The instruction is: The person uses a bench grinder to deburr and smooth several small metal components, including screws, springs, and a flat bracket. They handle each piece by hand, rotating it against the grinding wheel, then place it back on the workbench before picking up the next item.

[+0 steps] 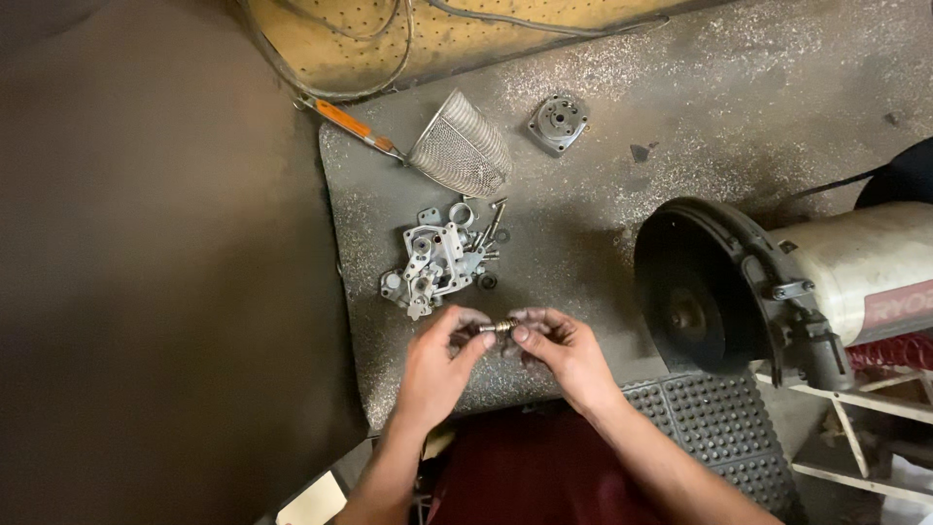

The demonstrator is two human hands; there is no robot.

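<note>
My left hand (pixel 439 362) and my right hand (pixel 561 352) meet over the near edge of a grey speckled mat (pixel 583 117). Together their fingertips pinch a small screw with a spring (pixel 501 327) held level between them. Just beyond my left hand lies a grey cast metal carburetor body (pixel 432 264) with small loose parts around it: a ring (pixel 461 214), screws and washers.
A wire mesh strainer (pixel 463 146) with an orange handle (pixel 342 121) lies at the back of the mat, beside a small square metal part (pixel 559 122). A bench grinder (pixel 739 292) with a dark wheel guard stands at the right. A black studded mat (pixel 724 423) lies near my right forearm.
</note>
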